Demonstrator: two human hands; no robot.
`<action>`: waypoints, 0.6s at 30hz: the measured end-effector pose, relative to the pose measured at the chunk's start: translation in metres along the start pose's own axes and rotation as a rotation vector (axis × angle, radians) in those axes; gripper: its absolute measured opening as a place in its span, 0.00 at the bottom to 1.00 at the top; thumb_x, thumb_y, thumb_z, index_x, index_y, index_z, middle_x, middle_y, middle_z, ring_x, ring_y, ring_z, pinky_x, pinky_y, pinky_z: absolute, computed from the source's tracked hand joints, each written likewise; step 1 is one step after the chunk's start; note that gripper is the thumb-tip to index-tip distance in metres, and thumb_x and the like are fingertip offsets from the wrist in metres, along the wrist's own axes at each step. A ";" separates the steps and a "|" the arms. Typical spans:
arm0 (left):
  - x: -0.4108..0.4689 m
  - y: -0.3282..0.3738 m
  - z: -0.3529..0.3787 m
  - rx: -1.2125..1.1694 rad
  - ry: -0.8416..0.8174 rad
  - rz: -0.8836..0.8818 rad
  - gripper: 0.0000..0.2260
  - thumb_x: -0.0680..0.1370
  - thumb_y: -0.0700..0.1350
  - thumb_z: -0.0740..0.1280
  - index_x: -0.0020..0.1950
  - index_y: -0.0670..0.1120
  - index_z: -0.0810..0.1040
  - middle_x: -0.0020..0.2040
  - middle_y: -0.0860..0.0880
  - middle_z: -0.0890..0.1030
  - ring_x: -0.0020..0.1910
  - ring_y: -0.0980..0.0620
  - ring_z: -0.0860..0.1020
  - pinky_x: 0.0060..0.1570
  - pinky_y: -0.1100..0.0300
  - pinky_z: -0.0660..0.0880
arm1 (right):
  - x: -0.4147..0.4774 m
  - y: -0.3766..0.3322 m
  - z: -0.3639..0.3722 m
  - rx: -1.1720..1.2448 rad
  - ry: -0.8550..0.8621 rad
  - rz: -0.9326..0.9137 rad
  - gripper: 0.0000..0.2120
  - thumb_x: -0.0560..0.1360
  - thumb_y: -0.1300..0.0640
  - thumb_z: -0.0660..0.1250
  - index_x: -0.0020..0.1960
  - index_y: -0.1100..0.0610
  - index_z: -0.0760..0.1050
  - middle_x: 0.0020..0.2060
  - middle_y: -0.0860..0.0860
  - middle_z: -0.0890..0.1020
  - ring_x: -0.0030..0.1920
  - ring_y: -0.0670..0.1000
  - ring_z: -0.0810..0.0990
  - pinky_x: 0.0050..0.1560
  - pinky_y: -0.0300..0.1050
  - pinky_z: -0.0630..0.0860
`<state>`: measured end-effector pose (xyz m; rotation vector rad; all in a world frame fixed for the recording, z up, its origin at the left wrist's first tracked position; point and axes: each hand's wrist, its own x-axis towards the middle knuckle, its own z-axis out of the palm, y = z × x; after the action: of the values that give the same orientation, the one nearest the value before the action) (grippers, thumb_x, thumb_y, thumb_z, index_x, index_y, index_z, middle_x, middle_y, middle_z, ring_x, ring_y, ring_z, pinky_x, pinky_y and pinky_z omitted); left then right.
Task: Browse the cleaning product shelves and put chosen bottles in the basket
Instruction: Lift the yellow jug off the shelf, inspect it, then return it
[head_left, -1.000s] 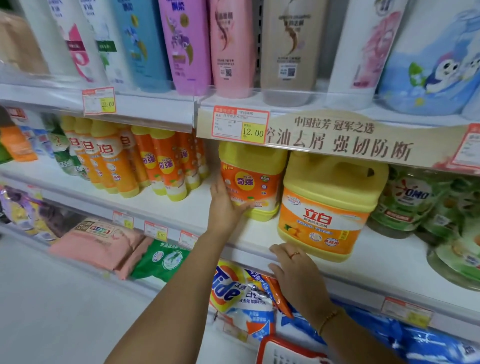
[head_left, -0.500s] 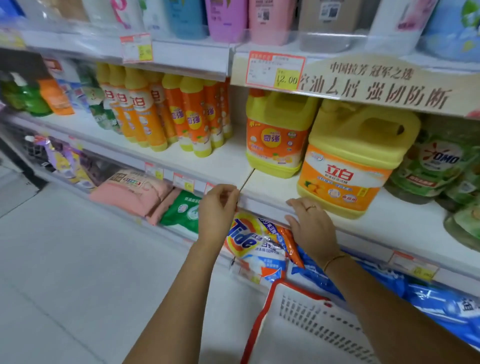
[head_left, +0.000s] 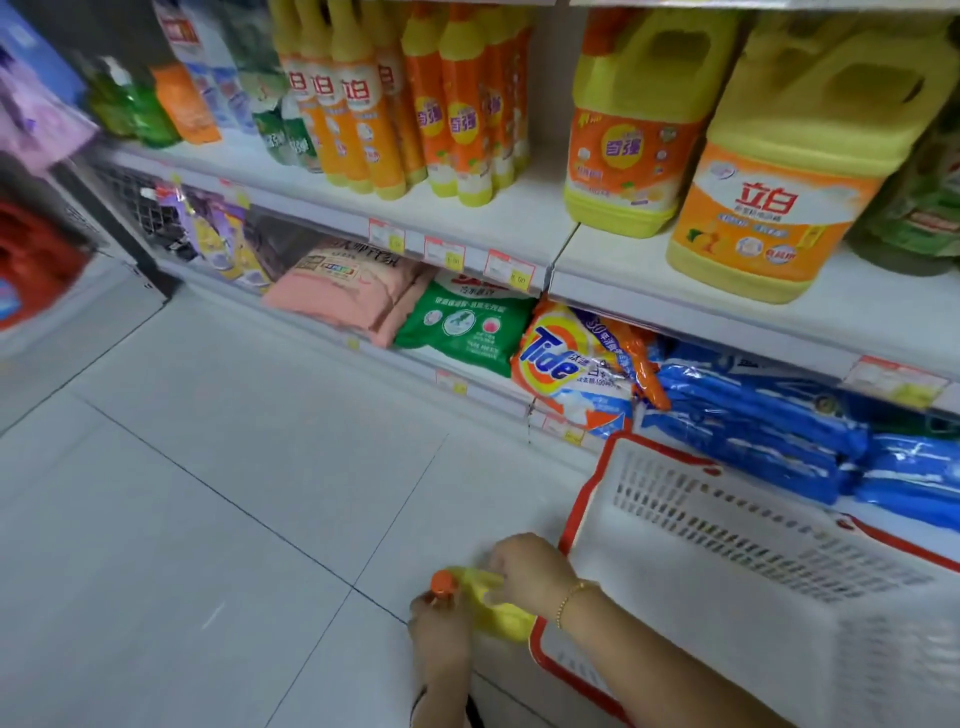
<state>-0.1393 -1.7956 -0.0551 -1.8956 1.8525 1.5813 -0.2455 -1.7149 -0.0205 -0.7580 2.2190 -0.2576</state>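
Observation:
Low by the floor, a yellow bottle (head_left: 496, 610) with an orange cap (head_left: 443, 582) lies tilted just left of the white basket (head_left: 701, 525) with a red rim. My left hand (head_left: 439, 631) grips it from below near the cap. From above, my right hand (head_left: 530, 571) curls over its yellow body. Most of the bottle is hidden by my hands. On the shelf above stand two big yellow jugs (head_left: 636, 119) (head_left: 789, 176) and a row of slim orange bottles (head_left: 363, 104).
The bottom shelf holds a pink pack (head_left: 343, 280), a green bag (head_left: 467, 322), a Tide bag (head_left: 566, 358) and blue packs (head_left: 753, 415) right behind the basket. Pale tiled floor (head_left: 234, 493) spreads to the left. Something red (head_left: 31, 260) stands at far left.
Both hands have dropped from the shelf edge down to the floor beside the basket and now hold a yellow bottle. The view has tilted downward.

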 end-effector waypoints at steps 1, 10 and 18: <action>0.001 -0.003 -0.002 -0.082 -0.024 -0.005 0.20 0.75 0.49 0.69 0.60 0.38 0.73 0.52 0.39 0.79 0.50 0.42 0.77 0.43 0.57 0.67 | -0.002 -0.003 0.018 -0.004 -0.029 0.020 0.13 0.72 0.53 0.70 0.54 0.56 0.77 0.49 0.54 0.80 0.51 0.57 0.79 0.40 0.41 0.71; -0.019 0.003 -0.031 -0.030 -0.165 0.122 0.10 0.78 0.38 0.60 0.39 0.46 0.75 0.40 0.46 0.79 0.44 0.46 0.76 0.38 0.59 0.67 | -0.039 -0.066 0.014 0.426 0.044 0.160 0.15 0.81 0.52 0.57 0.64 0.55 0.72 0.61 0.56 0.76 0.66 0.54 0.72 0.58 0.40 0.68; -0.040 0.056 -0.056 -0.339 -0.159 0.445 0.23 0.73 0.33 0.64 0.65 0.52 0.72 0.57 0.53 0.79 0.48 0.64 0.78 0.41 0.68 0.72 | -0.054 -0.090 -0.066 0.421 0.185 0.149 0.13 0.78 0.51 0.62 0.38 0.56 0.66 0.42 0.54 0.75 0.53 0.56 0.75 0.43 0.41 0.65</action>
<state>-0.1391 -1.8197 0.0303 -1.4568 2.1519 2.2322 -0.2249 -1.7587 0.0935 -0.3500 2.2689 -0.7176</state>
